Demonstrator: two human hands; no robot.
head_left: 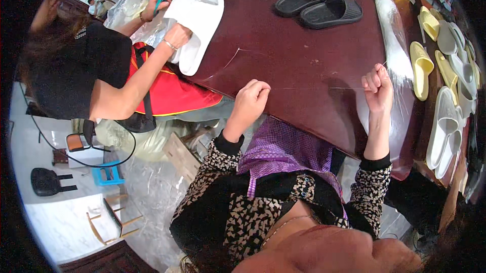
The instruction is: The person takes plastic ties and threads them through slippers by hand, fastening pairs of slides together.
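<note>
In the head view, the thread [329,88] runs across the middle of the frame, over the dark red counter [298,60]. The left hand [248,105] has a small, tight grip on one end, and the right hand [378,89], right of the middle, pinches near the other. The hands are well apart, probably to keep the thread straight. It is thin, pale and shiny.

A bundle [392,35] of white threads lies at the upper right, perhaps to be close to the right hand. It is long and smooth, with loose, wispy ends.

At the upper left, another person [71,65] has one hand on white slippers [202,17], maybe to steady them, and snips [161,1] in the other. Black slippers [334,11] sit at the top, with thick soles and wide straps.
</note>
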